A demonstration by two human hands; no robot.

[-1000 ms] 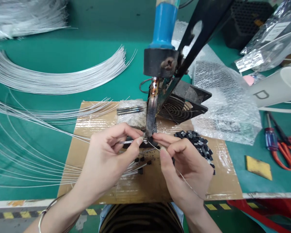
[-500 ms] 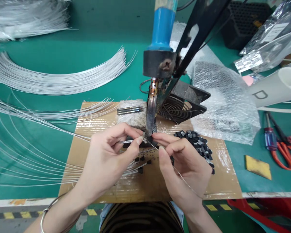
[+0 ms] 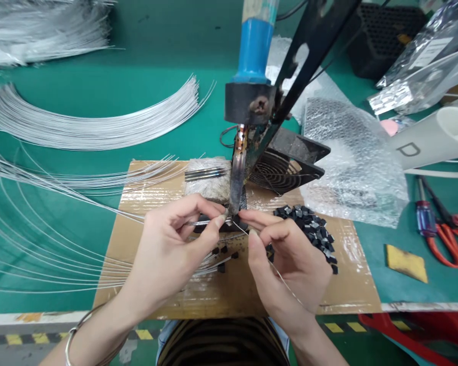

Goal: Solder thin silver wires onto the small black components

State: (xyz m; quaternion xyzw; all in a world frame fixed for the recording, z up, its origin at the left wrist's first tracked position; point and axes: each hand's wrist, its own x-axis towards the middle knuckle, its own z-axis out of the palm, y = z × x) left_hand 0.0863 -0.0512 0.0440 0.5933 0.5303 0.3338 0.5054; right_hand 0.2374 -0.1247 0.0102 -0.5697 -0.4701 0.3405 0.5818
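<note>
A soldering iron [image 3: 237, 185] with a blue handle hangs tip-down in a black stand arm, its tip between my two hands. Just left of the tip, my left hand [image 3: 177, 244] pinches the ends of several white wires [image 3: 132, 215] that run off to the left. My right hand [image 3: 288, 259], right of the tip, is closed on a thin strand of solder wire [image 3: 284, 282]; its near end meets the iron tip and the rest trails over the palm. Fingers hide the exact joint.
Small black connectors [image 3: 309, 226] lie heaped on the cardboard [image 3: 351, 284], right of my hands. A small fan [image 3: 286, 162] stands behind the iron. Bundled white wires [image 3: 99, 133] lie at left. Bubble wrap [image 3: 351, 157], a yellow sponge [image 3: 406, 262] and orange-handled pliers [image 3: 445, 244] are at right.
Both hands stay at the iron tip with nearly the same grip. My right hand has shifted very slightly left; the view has moved a little.
</note>
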